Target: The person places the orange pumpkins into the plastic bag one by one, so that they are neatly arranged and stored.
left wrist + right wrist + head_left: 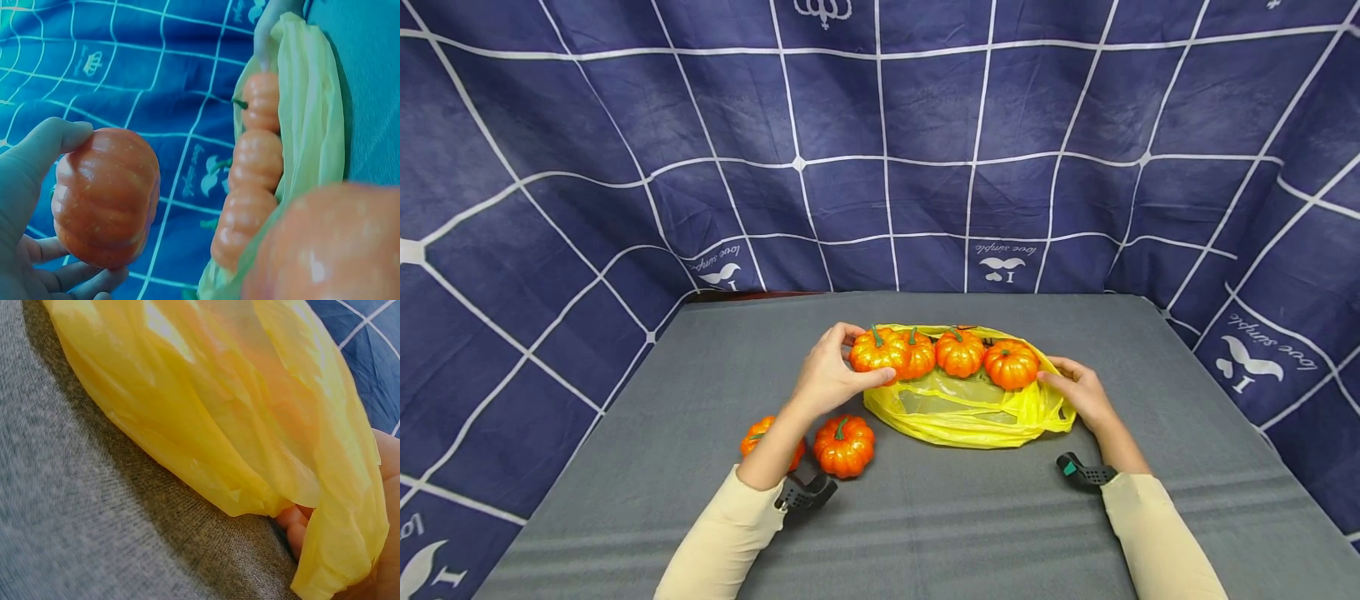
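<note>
My left hand (pixel 832 372) grips a small orange pumpkin (pixel 878 350) with a green stem, thumb on its near side, at the left end of a yellow plastic bag (pixel 951 427). In the left wrist view this pumpkin (pixel 106 197) sits between thumb and curled fingers. Three more pumpkins stand in a row in the bag's mouth, the middle one (pixel 960 353) upright and the right one (pixel 1011 365) tilted toward me. My right hand (pixel 1081 388) holds the bag's right edge, thumb close to that right pumpkin. In the right wrist view, yellow film (pixel 206 437) hides most of its fingers.
Two loose pumpkins lie on the grey cloth-covered table (pixel 955 525) at the near left: one in full view (pixel 844 447), another (pixel 760 433) partly behind the left forearm. A blue curtain with white grid lines (pixel 925 108) rises behind the table and along both sides.
</note>
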Demonstrator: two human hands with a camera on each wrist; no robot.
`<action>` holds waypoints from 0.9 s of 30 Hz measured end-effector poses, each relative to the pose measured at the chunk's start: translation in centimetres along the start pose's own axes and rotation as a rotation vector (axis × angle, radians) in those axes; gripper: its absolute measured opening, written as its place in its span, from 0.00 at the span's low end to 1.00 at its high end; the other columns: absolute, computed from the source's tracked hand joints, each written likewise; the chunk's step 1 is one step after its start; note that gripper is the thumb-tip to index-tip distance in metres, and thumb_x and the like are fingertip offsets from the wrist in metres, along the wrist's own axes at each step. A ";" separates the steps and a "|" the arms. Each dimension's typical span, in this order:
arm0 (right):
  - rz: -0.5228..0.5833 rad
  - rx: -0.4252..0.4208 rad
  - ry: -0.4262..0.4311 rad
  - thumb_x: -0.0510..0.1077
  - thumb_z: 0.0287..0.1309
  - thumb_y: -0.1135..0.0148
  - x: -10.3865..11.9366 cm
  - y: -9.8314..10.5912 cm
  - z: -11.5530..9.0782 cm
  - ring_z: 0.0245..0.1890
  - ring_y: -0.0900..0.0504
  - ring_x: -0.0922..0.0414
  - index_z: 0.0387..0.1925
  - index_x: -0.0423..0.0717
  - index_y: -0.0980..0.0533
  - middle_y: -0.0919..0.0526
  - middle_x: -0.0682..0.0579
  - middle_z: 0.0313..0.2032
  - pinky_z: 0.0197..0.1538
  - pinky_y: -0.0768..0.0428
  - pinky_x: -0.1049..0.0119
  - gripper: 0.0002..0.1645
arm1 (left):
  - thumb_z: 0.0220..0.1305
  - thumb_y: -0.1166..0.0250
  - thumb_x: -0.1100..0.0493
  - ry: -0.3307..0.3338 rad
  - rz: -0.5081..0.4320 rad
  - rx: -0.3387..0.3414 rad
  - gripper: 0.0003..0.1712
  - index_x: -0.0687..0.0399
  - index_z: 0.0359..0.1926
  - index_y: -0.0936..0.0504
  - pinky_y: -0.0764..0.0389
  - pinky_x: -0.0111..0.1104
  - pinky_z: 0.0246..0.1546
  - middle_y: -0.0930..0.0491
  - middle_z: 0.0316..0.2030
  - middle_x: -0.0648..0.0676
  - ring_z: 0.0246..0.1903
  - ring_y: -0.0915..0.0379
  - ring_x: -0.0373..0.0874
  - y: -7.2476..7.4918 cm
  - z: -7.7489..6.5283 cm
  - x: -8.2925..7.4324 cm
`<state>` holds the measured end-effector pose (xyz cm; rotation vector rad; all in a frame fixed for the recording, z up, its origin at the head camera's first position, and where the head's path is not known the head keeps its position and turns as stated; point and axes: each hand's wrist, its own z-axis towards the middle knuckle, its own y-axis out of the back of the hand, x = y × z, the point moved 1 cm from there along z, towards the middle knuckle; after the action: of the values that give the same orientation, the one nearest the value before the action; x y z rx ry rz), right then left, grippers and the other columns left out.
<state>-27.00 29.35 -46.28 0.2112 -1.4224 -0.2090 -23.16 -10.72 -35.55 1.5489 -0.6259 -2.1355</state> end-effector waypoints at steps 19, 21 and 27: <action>-0.018 0.008 -0.020 0.40 0.64 0.38 0.0 0.2 0.1 0.34 0.22 0.69 0.59 0.25 0.31 0.20 0.70 0.35 0.37 0.23 0.75 0.28 | 0.40 0.20 0.43 -0.069 -0.021 0.072 0.37 0.51 0.50 0.25 0.24 0.38 0.43 0.25 0.46 0.52 0.42 0.27 0.46 -4.6 0.6 -2.8; -0.017 0.007 -0.019 0.40 0.64 0.38 0.0 0.2 0.1 0.34 0.22 0.68 0.59 0.25 0.31 0.20 0.69 0.35 0.37 0.22 0.74 0.28 | 0.40 0.20 0.43 -0.068 -0.018 0.082 0.37 0.51 0.50 0.25 0.24 0.38 0.43 0.25 0.46 0.53 0.43 0.27 0.46 -5.1 0.7 -3.1; -0.019 0.000 -0.013 0.43 0.64 0.37 0.1 0.2 0.0 0.34 0.22 0.69 0.59 0.25 0.30 0.19 0.65 0.37 0.38 0.23 0.75 0.30 | 0.40 0.21 0.41 -0.076 -0.004 0.119 0.39 0.52 0.51 0.25 0.24 0.38 0.44 0.25 0.46 0.53 0.44 0.27 0.46 -6.5 1.0 -3.7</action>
<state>-26.99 29.48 -46.18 0.2241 -1.4335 -0.2263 -23.58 -3.22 -36.20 1.5368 -0.7895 -2.2040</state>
